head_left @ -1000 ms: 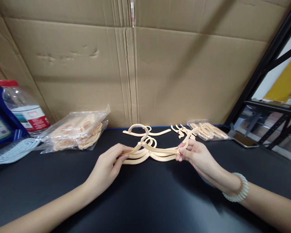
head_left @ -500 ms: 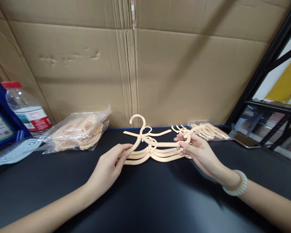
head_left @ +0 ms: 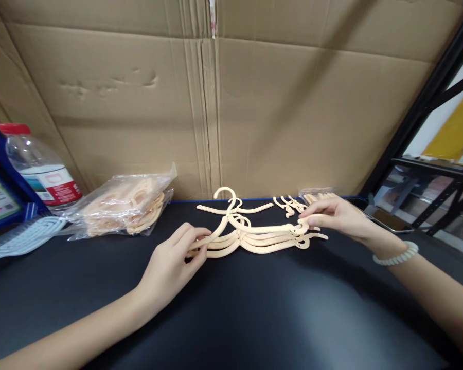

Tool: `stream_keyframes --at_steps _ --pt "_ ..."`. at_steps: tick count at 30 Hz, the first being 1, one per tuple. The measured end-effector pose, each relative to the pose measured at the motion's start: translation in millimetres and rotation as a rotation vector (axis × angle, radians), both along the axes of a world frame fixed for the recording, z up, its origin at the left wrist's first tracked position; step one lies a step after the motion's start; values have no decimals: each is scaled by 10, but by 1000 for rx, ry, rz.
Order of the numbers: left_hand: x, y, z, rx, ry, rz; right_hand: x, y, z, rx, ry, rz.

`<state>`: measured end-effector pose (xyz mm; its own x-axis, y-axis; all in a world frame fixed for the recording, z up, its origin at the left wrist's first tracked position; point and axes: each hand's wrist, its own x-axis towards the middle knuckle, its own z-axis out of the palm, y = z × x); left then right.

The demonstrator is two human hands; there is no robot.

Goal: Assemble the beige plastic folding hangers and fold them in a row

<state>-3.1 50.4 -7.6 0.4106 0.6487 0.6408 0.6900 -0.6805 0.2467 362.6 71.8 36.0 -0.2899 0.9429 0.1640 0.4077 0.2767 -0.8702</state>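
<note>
My left hand [head_left: 179, 254] pinches the left arm of a peach plastic clothes hanger [head_left: 262, 229], held up over the table with its hook upward. At that hanger's right end, my right hand [head_left: 339, 220] is closed on a small peach hook piece [head_left: 303, 226]; whether the two are fastened cannot be made out. Below lies a stack of like hangers [head_left: 264, 251], with similar small pieces at their right ends. Behind them rests another hanger [head_left: 254, 209], and several loose hook pieces [head_left: 288, 205] lie just beyond my right fingers.
At the left are a plastic bag of peach parts [head_left: 119, 205], a red-capped bottle [head_left: 46, 172] and a pale blue hairbrush [head_left: 31, 239]. A second bag [head_left: 318, 193] and a phone [head_left: 388, 222] sit behind my right hand. Cardboard [head_left: 312, 113] walls the black table's back.
My right hand has turned and shifted right, swinging the small hook piece from pointing up and right to down at the hanger's end. My left hand keeps its hold.
</note>
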Motion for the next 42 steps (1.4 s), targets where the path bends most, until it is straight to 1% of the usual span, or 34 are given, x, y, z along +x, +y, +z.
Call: stream_keyframes --at_steps 2,3,6,9,12,15,20,21,23,26,27,30,32,34,38,42 --pt "-5 -29 -3 29 70 -12 53 5 39 6 -225 81" --pt "-3 -44 -1 52 108 -20 66 6 53 4 -299 119" --pt "18 -78 15 108 219 -74 65 5 65 19 -426 210" --pt "43 -90 46 112 307 -147 49 1 46 21 -499 258" --pt "47 -88 76 80 381 -174 47 0 18 -3 -540 261" --pt "36 -84 87 69 426 -176 66 10 3 15 -562 247" --pt "39 -97 83 61 433 -122 63 19 -9 79 -581 233" --pt "47 -106 84 62 443 -102 35 7 -21 114 -582 218" --pt "69 -130 85 64 461 -57 -65 -42 -66 232 -567 159" --pt "96 -167 62 48 466 -7 -304 -173 -187 411 -525 76" --pt "98 -175 45 43 462 7 -390 -221 -234 440 -545 81" --pt "80 -181 -26 34 465 60 -591 -330 -356 443 -702 156" --pt "57 -168 -73 14 472 111 -650 -356 -401 413 -784 182" --pt "38 -144 -105 -46 469 139 -656 -350 -415 384 -822 184" --pt "22 -76 -118 -172 431 84 -606 -310 -410 371 -843 182" --pt "17 -20 -98 -215 406 65 -575 -269 -430 402 -816 178"
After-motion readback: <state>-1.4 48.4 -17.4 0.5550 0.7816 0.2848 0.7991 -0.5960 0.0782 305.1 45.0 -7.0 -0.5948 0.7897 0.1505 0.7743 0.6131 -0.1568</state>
